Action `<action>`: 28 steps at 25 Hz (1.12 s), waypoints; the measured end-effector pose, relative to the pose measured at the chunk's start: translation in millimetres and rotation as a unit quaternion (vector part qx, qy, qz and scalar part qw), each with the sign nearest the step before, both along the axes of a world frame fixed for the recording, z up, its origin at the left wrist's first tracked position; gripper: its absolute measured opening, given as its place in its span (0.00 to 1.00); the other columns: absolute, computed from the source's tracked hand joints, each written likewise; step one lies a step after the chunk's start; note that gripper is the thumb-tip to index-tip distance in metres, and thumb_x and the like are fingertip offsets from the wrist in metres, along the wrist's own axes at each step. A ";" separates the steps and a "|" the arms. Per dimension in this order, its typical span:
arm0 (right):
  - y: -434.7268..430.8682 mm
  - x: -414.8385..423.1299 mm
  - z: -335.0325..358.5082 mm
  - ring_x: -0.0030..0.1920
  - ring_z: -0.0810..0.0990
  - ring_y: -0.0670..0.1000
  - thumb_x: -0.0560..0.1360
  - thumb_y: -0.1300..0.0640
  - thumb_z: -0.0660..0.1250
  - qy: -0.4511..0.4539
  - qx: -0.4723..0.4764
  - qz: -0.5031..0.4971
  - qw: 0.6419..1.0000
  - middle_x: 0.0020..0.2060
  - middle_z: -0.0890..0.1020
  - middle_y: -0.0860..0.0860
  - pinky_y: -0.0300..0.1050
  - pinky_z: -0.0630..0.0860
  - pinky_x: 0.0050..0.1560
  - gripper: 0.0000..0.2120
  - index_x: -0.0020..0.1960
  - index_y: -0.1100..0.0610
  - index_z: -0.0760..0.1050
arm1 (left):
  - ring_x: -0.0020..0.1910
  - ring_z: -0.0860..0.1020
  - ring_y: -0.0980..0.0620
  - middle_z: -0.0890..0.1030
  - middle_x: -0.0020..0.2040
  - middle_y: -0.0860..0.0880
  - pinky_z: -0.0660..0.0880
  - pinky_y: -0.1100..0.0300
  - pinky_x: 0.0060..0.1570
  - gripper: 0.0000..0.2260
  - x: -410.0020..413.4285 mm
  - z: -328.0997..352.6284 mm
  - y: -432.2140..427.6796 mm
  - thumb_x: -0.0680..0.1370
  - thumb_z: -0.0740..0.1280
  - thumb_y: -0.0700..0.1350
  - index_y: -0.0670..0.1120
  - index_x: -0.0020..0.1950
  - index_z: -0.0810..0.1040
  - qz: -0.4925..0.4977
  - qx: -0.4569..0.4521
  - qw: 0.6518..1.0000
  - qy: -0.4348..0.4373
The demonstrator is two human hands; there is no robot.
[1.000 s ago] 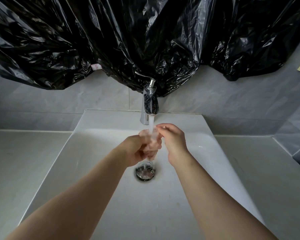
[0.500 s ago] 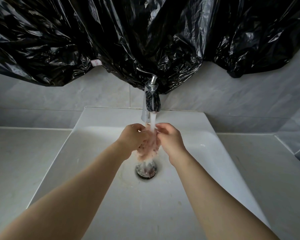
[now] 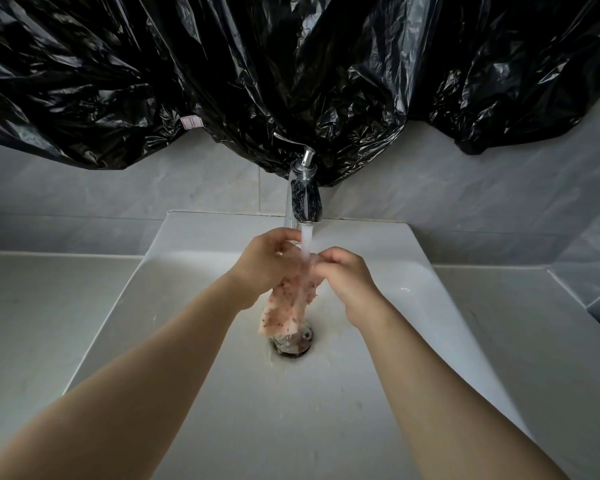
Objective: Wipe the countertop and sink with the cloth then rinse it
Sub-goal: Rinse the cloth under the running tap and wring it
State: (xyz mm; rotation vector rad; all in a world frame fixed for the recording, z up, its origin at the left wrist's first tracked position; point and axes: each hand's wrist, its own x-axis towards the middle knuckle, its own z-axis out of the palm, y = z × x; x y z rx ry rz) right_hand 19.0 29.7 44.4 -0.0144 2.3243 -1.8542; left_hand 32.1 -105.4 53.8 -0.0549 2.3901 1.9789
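Step in hand: rinse, judged the last part of the task. Cloth (image 3: 287, 304) is over the sink (image 3: 222, 393), held under the water stream (image 3: 306, 241) running from the tap (image 3: 305, 199). Left hand (image 3: 266, 264) grips the cloth's upper left part, fingers curled round it. Right hand (image 3: 347, 276) pinches the upper right edge w/ curled fingers. Hands sit close together just below the spout, and the stream falls between them onto the fabric.

Orientation: cloth hangs bunched, long axis approx. vertical, running from the far end at the hands to the near end below. Free lower end points at the drain (image 3: 293, 342), just above it; contact cannot be told. Dark specks cover the pink fabric; pattern or dirt, cannot tell.

Progress: wiping of counter (image 3: 32, 306) and sink judged done, but not verifiable from this view.

Next move, by judgement: work the fabric under the flow, turn it so the lower end gets water too, then wring over the sink & shut the tap. Calls for a firm two-hand grip, since wet cloth will be limp and dripping.

Other: black plastic sheet (image 3: 291, 71) hangs across the far wall behind the tap.
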 end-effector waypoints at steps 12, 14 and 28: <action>2.7 -8.3 7.6 0.35 0.72 0.48 0.76 0.62 0.65 0.047 -0.030 -0.025 0.998 0.32 0.76 0.50 0.43 0.71 0.42 0.10 0.36 0.55 0.74 | 0.35 0.72 0.51 0.74 0.40 0.49 0.66 0.66 0.28 0.08 -9.9 -7.3 10.8 0.72 0.65 0.36 0.48 0.46 0.70 -0.016 -0.300 0.951 0.076; 3.3 -9.1 11.8 0.34 0.72 0.48 0.77 0.61 0.62 0.076 -0.034 -0.031 0.996 0.33 0.74 0.50 0.45 0.72 0.42 0.09 0.38 0.54 0.72 | 0.38 0.72 0.46 0.74 0.37 0.47 0.64 0.61 0.30 0.05 -10.9 -19.6 12.9 0.72 0.62 0.36 0.45 0.39 0.68 0.002 -0.388 0.920 0.055; 32.7 -9.4 -19.3 0.33 0.68 0.47 0.71 0.59 0.69 -0.017 0.255 0.167 0.952 0.30 0.71 0.46 0.42 0.63 0.34 0.16 0.30 0.53 0.64 | 0.29 0.69 0.52 0.75 0.37 0.49 0.63 0.67 0.23 0.07 -20.9 -14.4 -4.1 0.71 0.69 0.39 0.48 0.36 0.74 -0.032 -0.192 0.980 -0.051</action>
